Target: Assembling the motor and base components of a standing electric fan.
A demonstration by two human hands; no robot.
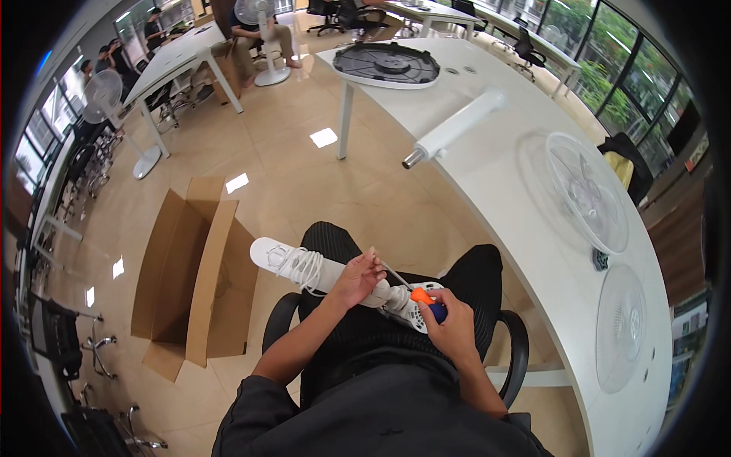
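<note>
Across my lap lies a white fan body (326,274), with a flat control panel at its left end and a slotted motor housing at its right. A white power cord (308,266) is looped around its left part. My right hand (455,326) is closed on the orange and dark blue handle of a screwdriver (421,295), whose metal shaft slants up and left. Near the shaft's tip, the fingers of my left hand (358,280) are pinched together above the fan body. Whatever they hold is too small to make out.
Left of my chair stands an open cardboard box (199,282). On the curved white table (525,221) at my right lie a white fan pole (461,128), a round base (387,65) turned underside up, a clear fan blade (586,190) and a fan grille (620,327). Other people sit farther off.
</note>
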